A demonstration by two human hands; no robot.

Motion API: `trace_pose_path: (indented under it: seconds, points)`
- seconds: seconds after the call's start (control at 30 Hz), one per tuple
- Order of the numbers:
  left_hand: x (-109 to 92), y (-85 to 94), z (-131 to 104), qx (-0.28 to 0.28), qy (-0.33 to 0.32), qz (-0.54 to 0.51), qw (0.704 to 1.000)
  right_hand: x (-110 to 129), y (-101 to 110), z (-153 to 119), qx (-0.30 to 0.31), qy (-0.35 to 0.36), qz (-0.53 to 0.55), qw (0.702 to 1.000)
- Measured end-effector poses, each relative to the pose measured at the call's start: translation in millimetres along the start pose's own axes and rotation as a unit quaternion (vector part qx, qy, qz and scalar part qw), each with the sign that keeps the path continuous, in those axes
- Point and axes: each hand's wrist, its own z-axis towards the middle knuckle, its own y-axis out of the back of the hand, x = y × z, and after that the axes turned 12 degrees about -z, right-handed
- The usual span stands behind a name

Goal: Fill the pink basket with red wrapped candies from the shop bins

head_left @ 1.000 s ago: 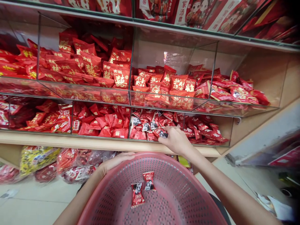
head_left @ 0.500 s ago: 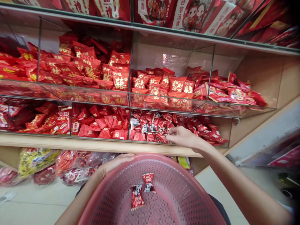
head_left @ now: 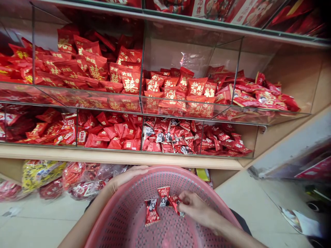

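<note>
Packet [head_left: 173, 202], small and red, just off basket centre at about 1 o'clock; tilted, one end lower than the other. Cannot tell whether its underside bears on the basket floor.

Handling (judged): light, soft-sided, film wrapper probably slick. Flat crimped ends look the surest place to pinch; squeezing the middle might crush the contents, which are hidden.

Right hand [head_left: 198, 208]: at 3 o'clock of the packet, forearm running off toward 4. Thumb and fingers [head_left: 186, 195] nearly closed, gap only about the packet's thickness, pinching its near side. Remaining fingers curled, partly hidden.

Two loose packets alongside, lying on the mesh: upper packet [head_left: 163, 195] at 10 o'clock, close enough that contact cannot be ruled out; lower packet [head_left: 152, 213] between 8 and 9, apart.

Basket [head_left: 121, 210]: pink, perforated. Left hand [head_left: 129, 176] at its 10 o'clock, laid along the rim, fingers almost straight; thumb out of sight, firmness of grip cannot be told.

Beyond, at 12 o'clock: wooden shelf edge [head_left: 155, 159], behind it a pile of similar packets [head_left: 168, 136]. Yellow bag [head_left: 41, 174] between 9 and 10. Tiled floor [head_left: 269, 220] at 3.
</note>
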Motion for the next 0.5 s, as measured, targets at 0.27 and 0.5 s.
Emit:
trace_pose_path:
  seconds: [0.27,0.5]
  points:
    - [-2,-1.2,0,-0.003,0.004,0.000,1.000,-41,-25,6,-0.080,-0.046,-0.163,0.982]
    - [-1,0.1,-1,0.005,0.012,0.000,1.000,-31,-36,6,-0.081,-0.056,-0.193,0.976]
